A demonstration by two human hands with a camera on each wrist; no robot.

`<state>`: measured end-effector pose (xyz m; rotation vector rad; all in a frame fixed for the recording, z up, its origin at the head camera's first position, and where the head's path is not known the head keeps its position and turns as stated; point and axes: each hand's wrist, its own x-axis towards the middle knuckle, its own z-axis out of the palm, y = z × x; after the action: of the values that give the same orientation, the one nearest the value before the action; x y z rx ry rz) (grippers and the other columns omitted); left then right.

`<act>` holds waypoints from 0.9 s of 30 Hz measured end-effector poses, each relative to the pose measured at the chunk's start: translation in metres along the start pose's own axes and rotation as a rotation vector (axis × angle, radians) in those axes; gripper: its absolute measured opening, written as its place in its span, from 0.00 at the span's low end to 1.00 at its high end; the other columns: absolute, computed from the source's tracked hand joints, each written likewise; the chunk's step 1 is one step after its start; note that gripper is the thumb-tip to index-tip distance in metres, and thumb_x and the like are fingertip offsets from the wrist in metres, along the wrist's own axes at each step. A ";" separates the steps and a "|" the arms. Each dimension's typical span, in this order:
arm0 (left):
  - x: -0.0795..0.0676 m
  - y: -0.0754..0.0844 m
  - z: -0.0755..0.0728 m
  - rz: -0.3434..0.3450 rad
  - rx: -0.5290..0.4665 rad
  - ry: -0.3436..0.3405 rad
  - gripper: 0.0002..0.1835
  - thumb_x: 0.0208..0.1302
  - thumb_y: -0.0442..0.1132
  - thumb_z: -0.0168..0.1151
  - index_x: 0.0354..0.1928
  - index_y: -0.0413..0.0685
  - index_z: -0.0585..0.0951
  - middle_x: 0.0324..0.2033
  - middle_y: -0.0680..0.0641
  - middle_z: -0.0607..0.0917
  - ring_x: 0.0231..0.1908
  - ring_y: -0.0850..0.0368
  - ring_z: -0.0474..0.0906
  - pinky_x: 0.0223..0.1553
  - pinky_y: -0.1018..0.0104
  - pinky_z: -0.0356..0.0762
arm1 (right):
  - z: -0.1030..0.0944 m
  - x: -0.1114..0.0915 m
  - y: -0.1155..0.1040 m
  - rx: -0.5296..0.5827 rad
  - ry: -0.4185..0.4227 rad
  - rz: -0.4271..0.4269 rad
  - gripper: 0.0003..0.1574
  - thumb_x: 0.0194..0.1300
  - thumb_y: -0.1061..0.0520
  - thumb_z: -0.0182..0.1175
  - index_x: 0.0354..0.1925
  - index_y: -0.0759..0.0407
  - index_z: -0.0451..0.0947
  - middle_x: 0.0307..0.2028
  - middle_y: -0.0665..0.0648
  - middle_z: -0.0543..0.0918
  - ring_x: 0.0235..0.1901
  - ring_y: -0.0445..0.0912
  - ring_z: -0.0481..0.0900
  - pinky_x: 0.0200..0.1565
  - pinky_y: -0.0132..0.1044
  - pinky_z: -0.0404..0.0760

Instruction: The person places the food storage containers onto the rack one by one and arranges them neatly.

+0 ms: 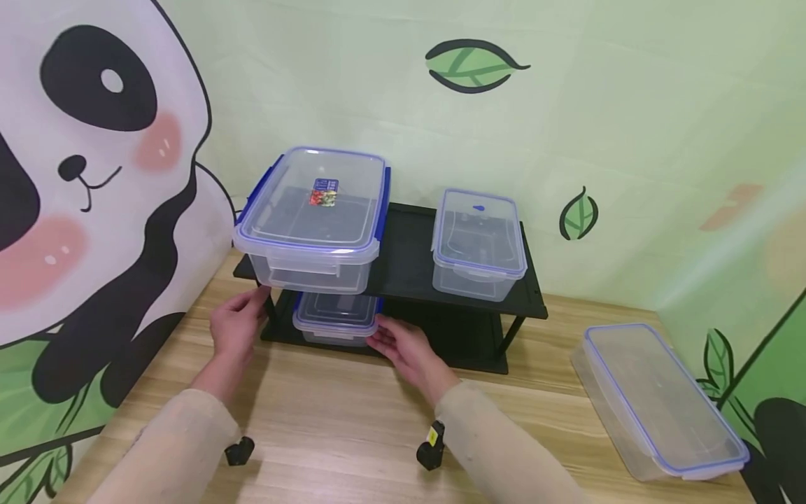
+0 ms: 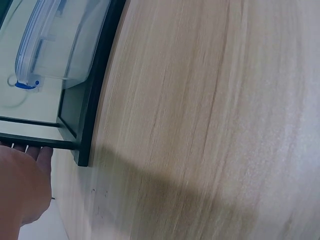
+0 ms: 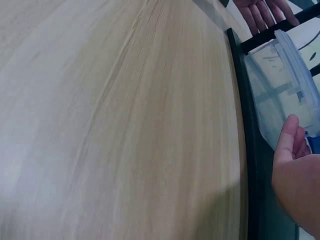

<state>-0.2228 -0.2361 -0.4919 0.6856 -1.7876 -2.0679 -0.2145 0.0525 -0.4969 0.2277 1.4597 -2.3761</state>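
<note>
A clear lidded food container [image 1: 338, 318] with blue edging sits at the left of the black rack's lower shelf [image 1: 434, 343]. My right hand [image 1: 409, 348] is at its right side, thumb toward the front and the other fingers beside the wall. In the right wrist view, the thumb [image 3: 287, 137] lies along the clear wall near a blue clip. My left hand [image 1: 236, 325] is beside the rack's left front post [image 1: 271, 308], its fingers extended behind it. The left wrist view shows those fingertips [image 2: 44, 157] right at the post, apart from the container.
On the upper shelf [image 1: 403, 255] stand a large blue-clipped container [image 1: 315, 210] at left, overhanging the front, and a smaller one [image 1: 478, 238] at right. Another long container [image 1: 664, 399] rests on the wooden table [image 1: 327, 434] at right. A panda-printed backdrop [image 1: 378, 84] rises behind.
</note>
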 end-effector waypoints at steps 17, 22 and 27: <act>0.000 0.000 -0.001 -0.010 0.020 -0.009 0.05 0.64 0.49 0.80 0.36 0.60 0.94 0.28 0.64 0.88 0.33 0.67 0.88 0.38 0.74 0.88 | -0.045 -0.053 -0.034 -0.174 -0.106 0.113 0.21 0.81 0.58 0.60 0.61 0.74 0.75 0.51 0.62 0.85 0.53 0.51 0.86 0.61 0.44 0.85; 0.000 0.000 -0.002 -0.022 0.023 -0.013 0.07 0.64 0.49 0.80 0.40 0.58 0.94 0.29 0.64 0.87 0.34 0.68 0.87 0.39 0.75 0.87 | -0.072 -0.077 -0.053 -0.183 -0.120 0.121 0.18 0.82 0.58 0.58 0.58 0.72 0.78 0.48 0.59 0.88 0.53 0.51 0.87 0.60 0.43 0.85; 0.001 -0.001 -0.001 -0.028 -0.016 -0.025 0.03 0.64 0.47 0.80 0.35 0.60 0.94 0.27 0.64 0.88 0.32 0.69 0.88 0.38 0.76 0.87 | -0.097 -0.102 -0.072 -0.215 -0.106 0.115 0.22 0.83 0.57 0.57 0.62 0.75 0.75 0.48 0.58 0.88 0.51 0.49 0.88 0.60 0.41 0.85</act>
<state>-0.2235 -0.2374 -0.4933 0.6869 -1.7826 -2.1156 -0.1506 0.1892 -0.4505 0.1261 1.5919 -2.0893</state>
